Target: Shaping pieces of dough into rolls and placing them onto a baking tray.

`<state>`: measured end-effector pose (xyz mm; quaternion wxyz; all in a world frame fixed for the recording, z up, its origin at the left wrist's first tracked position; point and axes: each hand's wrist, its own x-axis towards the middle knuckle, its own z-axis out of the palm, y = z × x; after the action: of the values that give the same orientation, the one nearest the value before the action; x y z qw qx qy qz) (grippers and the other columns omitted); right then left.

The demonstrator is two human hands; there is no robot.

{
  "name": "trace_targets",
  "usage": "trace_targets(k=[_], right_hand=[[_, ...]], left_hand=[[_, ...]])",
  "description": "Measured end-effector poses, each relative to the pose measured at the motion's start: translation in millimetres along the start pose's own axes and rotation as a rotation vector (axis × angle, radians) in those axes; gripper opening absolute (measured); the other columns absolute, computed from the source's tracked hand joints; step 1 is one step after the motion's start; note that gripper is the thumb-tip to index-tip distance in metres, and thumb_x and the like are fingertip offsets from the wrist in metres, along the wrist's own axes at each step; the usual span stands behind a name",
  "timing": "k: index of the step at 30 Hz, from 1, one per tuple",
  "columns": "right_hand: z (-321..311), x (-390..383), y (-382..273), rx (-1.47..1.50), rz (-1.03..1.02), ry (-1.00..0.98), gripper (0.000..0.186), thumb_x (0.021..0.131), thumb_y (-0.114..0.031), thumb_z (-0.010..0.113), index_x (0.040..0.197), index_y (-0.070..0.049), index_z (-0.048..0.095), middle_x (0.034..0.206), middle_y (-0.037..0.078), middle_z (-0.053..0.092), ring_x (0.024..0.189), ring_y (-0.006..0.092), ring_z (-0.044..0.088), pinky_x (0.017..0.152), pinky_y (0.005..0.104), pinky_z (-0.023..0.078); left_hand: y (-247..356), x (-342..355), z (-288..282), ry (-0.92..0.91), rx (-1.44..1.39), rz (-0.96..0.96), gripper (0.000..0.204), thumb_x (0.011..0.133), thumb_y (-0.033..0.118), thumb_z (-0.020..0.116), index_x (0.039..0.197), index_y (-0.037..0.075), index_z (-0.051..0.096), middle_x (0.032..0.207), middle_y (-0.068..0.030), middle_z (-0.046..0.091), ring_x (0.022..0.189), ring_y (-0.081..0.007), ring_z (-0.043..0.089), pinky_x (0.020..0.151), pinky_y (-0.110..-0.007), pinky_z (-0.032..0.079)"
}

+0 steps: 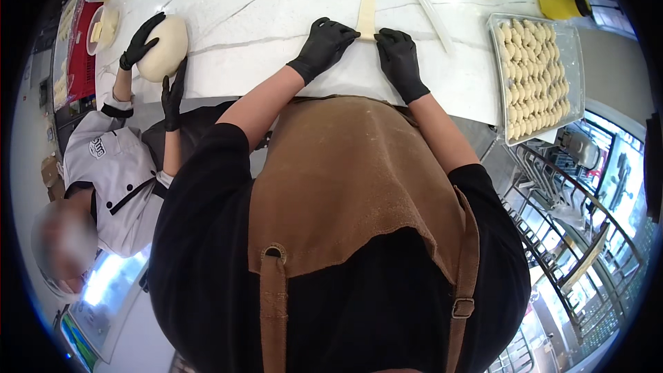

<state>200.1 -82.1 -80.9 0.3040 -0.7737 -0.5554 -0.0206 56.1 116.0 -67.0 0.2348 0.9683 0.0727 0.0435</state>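
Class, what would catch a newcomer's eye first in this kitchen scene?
A long pale strip of dough lies on the white marble counter, with the black-gloved left hand and right hand at its near end. On the right is a clear tray of small dough pieces.

The scene is viewed from a single head-worn fisheye camera, directed steeply downward over the wearer's brown apron (345, 179) toward the white marble counter (276, 27). The left hand (323, 45) and right hand (399, 61) are seen at close range near the upper centre. Straight edges are curved toward the dark circular rim; only one view is supplied.
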Motion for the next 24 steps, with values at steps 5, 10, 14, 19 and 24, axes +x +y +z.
trace_targets(k=[5, 10, 14, 19, 24], right_hand=[[2, -29, -52, -0.167, 0.062, -0.049, 0.062, 0.092, -0.030, 0.066, 0.144, 0.003, 0.055, 0.151, 0.025, 0.052, 0.140, 0.0408, 0.047, 0.117, 0.0523, 0.035], [18, -3, -45, -0.197, 0.152, -0.148, 0.082, 0.095, -0.041, 0.057, 0.158, 0.005, 0.033, 0.165, 0.029, 0.032, 0.154, 0.0450, 0.028, 0.125, 0.0599, 0.019], [26, -18, -49, -0.189, 0.181, -0.164, 0.085, 0.095, -0.045, 0.054, 0.159, 0.006, 0.032, 0.166, 0.029, 0.032, 0.155, 0.0462, 0.027, 0.125, 0.0618, 0.017], [28, 0, -42, -0.214, 0.188, -0.135, 0.083, 0.093, -0.047, 0.053, 0.157, 0.004, 0.038, 0.163, 0.029, 0.036, 0.153, 0.0467, 0.031, 0.123, 0.0623, 0.019], [29, -22, -56, -0.247, 0.217, -0.181, 0.081, 0.094, -0.047, 0.053, 0.159, 0.000, 0.038, 0.164, 0.029, 0.035, 0.153, 0.0471, 0.030, 0.123, 0.0635, 0.018]], left_hand=[[31, -28, 18, 0.175, 0.241, -0.056, 0.054, 0.099, 0.037, 0.063, 0.143, 0.005, 0.059, 0.152, -0.0185, 0.053, 0.141, -0.0352, 0.048, 0.121, -0.050, 0.029], [42, -8, 40, 0.229, 0.040, -0.035, 0.081, 0.099, 0.056, 0.054, 0.154, -0.004, 0.043, 0.165, -0.0280, 0.034, 0.154, -0.0435, 0.028, 0.125, -0.058, 0.020], [45, -24, 52, 0.180, -0.003, -0.054, 0.094, 0.097, 0.068, 0.047, 0.157, -0.004, 0.039, 0.166, -0.0303, 0.032, 0.157, -0.0460, 0.023, 0.124, -0.065, 0.016], [43, -3, 44, 0.147, 0.111, -0.113, 0.100, 0.094, 0.076, 0.043, 0.160, 0.002, 0.038, 0.165, -0.0313, 0.033, 0.156, -0.0491, 0.022, 0.119, -0.073, 0.013], [54, -24, 48, 0.098, 0.153, -0.137, 0.100, 0.092, 0.079, 0.044, 0.162, 0.008, 0.037, 0.166, -0.0311, 0.031, 0.156, -0.0537, 0.019, 0.114, -0.080, 0.010]])
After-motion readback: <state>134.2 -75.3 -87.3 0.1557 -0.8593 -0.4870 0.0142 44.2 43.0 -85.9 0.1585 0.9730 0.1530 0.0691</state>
